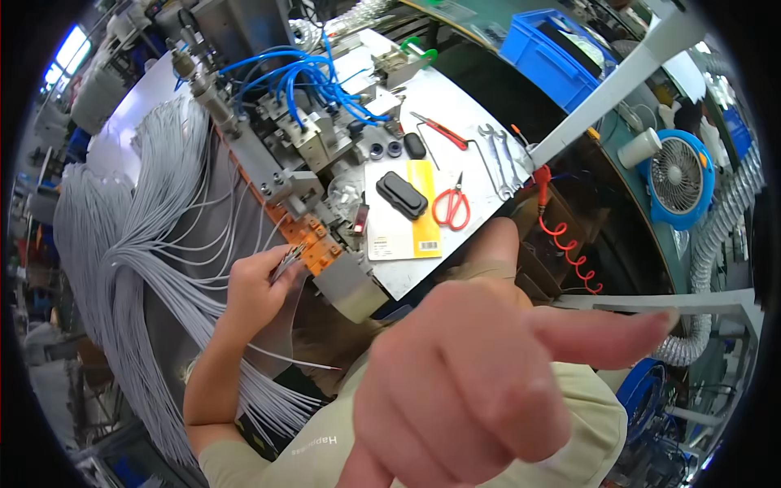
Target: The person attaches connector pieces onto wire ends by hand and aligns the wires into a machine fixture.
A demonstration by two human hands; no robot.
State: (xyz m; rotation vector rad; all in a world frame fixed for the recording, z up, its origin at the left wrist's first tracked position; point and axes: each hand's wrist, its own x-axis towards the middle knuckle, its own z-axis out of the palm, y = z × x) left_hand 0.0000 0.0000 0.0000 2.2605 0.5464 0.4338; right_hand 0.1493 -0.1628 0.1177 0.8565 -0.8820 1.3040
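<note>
My left hand (250, 291) is closed in a pinch on a small bunch of wire ends (286, 262). Those tips lie against an orange block fixture (322, 250) at the front of a bench machine. Long grey cables (154, 252) hang in a thick bundle to the left of that arm. My right hand (464, 382) is raised very near the camera, large and slightly blurred. Its fingers are curled, except one digit stretched out to the right; nothing shows in it. The right elbow is visible behind it, and the hand hides part of my lap.
Beside the machine, a white bench plate (468, 98) bears red-handled scissors (452, 207), a black case (402, 195) on a yellow-and-white packet (399, 246), and wrenches (498, 159). A coiled red air hose (561, 240) hangs at the right. Beyond are a blue crate (553, 69) and fan (679, 175).
</note>
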